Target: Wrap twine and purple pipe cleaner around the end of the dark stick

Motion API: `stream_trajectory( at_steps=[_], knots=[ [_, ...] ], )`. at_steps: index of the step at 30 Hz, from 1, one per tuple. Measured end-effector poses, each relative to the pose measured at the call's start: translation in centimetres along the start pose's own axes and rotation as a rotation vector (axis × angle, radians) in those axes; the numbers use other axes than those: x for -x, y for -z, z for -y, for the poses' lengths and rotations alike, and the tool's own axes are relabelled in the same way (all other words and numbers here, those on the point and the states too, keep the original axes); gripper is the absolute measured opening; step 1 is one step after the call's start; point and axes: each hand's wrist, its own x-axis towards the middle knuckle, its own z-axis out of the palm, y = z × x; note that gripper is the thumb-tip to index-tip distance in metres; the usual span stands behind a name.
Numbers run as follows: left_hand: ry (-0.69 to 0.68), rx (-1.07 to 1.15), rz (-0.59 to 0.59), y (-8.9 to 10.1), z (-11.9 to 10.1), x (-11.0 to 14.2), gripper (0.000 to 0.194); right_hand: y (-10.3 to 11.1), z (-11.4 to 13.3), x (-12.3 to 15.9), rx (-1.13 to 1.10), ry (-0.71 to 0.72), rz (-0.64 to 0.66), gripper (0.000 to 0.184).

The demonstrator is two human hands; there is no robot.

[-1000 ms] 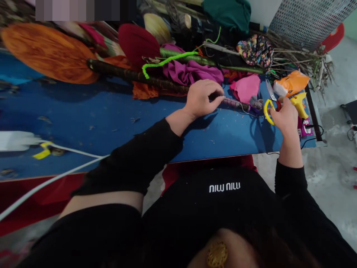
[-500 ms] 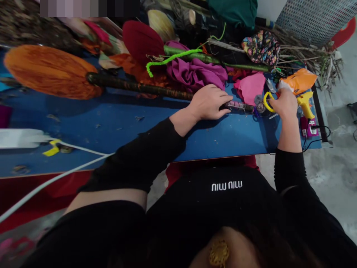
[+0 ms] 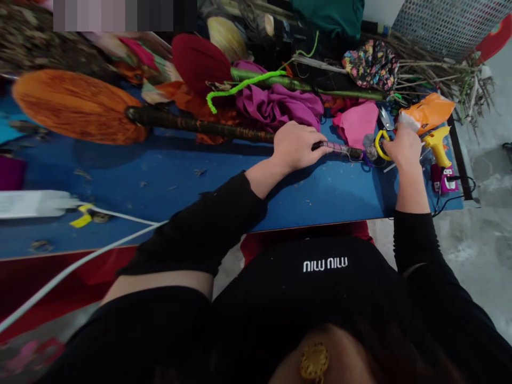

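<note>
My left hand [image 3: 295,145] is closed round a long dark wrapped stem [image 3: 200,126] that lies across the blue table [image 3: 180,176]. The stem ends at the left in a big orange leaf shape [image 3: 76,106]. Its right end is wound in pale thread [image 3: 340,149]. My right hand [image 3: 404,149] grips the yellow-handled scissors [image 3: 382,140] beside that wound end. The scissor blades point away toward the back of the table.
Magenta cloth [image 3: 280,104], pink fabric [image 3: 358,122], a green fuzzy wire [image 3: 244,84] and a floral pouch [image 3: 370,64] crowd the back. A yellow glue gun [image 3: 437,145] and orange bag [image 3: 430,112] sit at the right edge. A white cable [image 3: 80,256] crosses the left front.
My right hand carried the scissors up and left, closer to the stem's wound end. My left hand kept its hold on the stem, sliding slightly along it.
</note>
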Motion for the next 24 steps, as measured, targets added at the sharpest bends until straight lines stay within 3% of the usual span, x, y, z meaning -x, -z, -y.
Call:
stream_trajectory(
  at_steps=[8, 11, 14, 19, 24],
  knots=[
    [0.090, 0.059, 0.015, 0.2, -0.2, -0.6, 0.035, 0.2, -0.3, 0.8, -0.014, 0.001, -0.046, 0.054],
    [0.109, 0.057, 0.044, 0.3, 0.1, -0.8, 0.032, 1.4, -0.2, 2.6, -0.005, 0.016, -0.124, 0.057],
    [0.103, 0.039, 0.123, 0.6, 0.3, -1.0, 0.035, 2.3, 1.2, 5.2, -0.076, 0.131, -0.186, 0.053],
    [0.099, 0.050, 0.131, 1.6, -0.1, -1.1, 0.032, 1.2, 5.0, 7.3, -0.295, 0.484, 0.043, 0.043],
    [0.043, 0.097, 0.060, 3.4, -0.6, -0.7, 0.032, 0.5, 5.7, 6.5, -0.455, 0.555, 0.169, 0.045]
  ],
)
